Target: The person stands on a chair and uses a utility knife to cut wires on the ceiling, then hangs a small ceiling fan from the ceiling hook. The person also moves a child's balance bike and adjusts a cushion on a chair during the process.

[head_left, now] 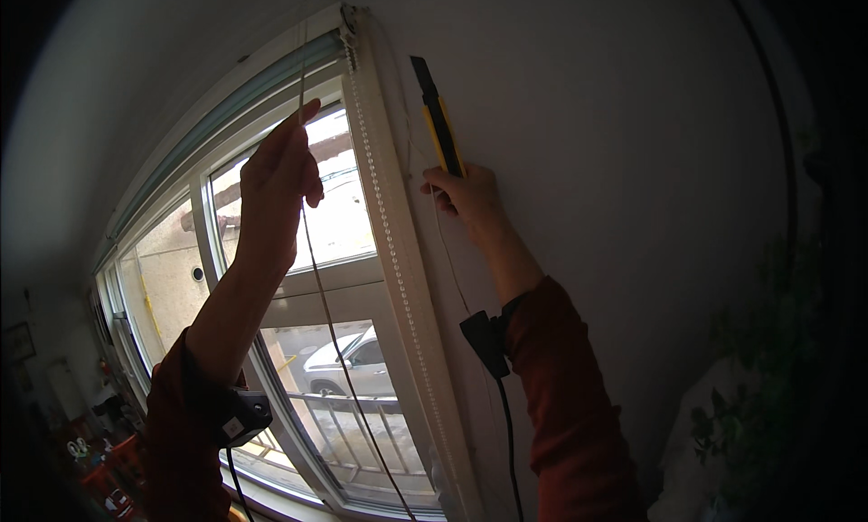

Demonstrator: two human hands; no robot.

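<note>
My left hand (pixel 278 174) is raised in front of the window, its fingers closed on a thin cord (pixel 331 319). The cord runs up past my fingertips toward the blind's top corner and hangs down below the hand to the lower edge. To the right, my right hand (pixel 470 195) grips a yellow and black utility knife (pixel 440 129) beside the window frame. Its dark blade end points up, against the wall. A thin pale string (pixel 449 255) also passes at the right hand's fingertips; whether they pinch it I cannot tell.
A rolled blind (pixel 226 86) spans the window top, with a beaded chain (pixel 384 206) hanging down the frame. Sliding panes (pixel 339 183) show a parked car outside. Black boxes with cables (pixel 488 343) are strapped at my wrists. Leafy plants (pixel 723 423) stand lower right; cluttered things lie lower left.
</note>
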